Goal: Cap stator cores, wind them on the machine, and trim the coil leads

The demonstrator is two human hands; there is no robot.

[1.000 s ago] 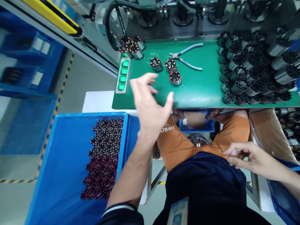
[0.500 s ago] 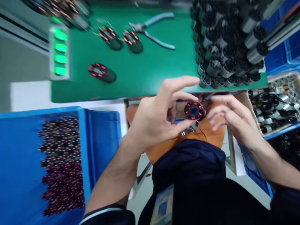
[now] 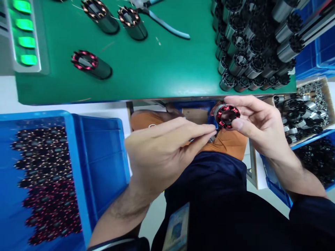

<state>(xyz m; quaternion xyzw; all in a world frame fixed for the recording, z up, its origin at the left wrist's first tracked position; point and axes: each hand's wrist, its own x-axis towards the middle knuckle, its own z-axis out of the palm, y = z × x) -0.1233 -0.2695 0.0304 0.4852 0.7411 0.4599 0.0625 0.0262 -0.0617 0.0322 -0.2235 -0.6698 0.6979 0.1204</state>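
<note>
My right hand [image 3: 267,129] grips a motor stator with red copper windings [image 3: 220,116] between thumb and fingers, its wound end turned up towards me. It is held above my lap, just off the bench's front edge. My left hand [image 3: 164,146] is closed in a pinch, thumb and forefinger tips at the stator's lower left rim. Whatever lies between those fingertips is too small to make out. On the green bench [image 3: 162,69], another red-wound stator [image 3: 92,65] leans at the left, with two copper-coloured wound stators [image 3: 101,15] [image 3: 132,22] behind it.
Blue-handled pliers [image 3: 170,28] lie at the back. Many unwound stator cores [image 3: 240,62] stand packed on the bench's right. Left is a blue bin [image 3: 81,167] with rows of wound stators [image 3: 49,174]; right, a carton [image 3: 326,101] of metal parts. A green-lit strip [image 3: 39,52] sits far left.
The stator has passed from my left hand to my right. My left fingers have closed into a pinch at its rim. The view has shifted, so bench items appear higher and further left.
</note>
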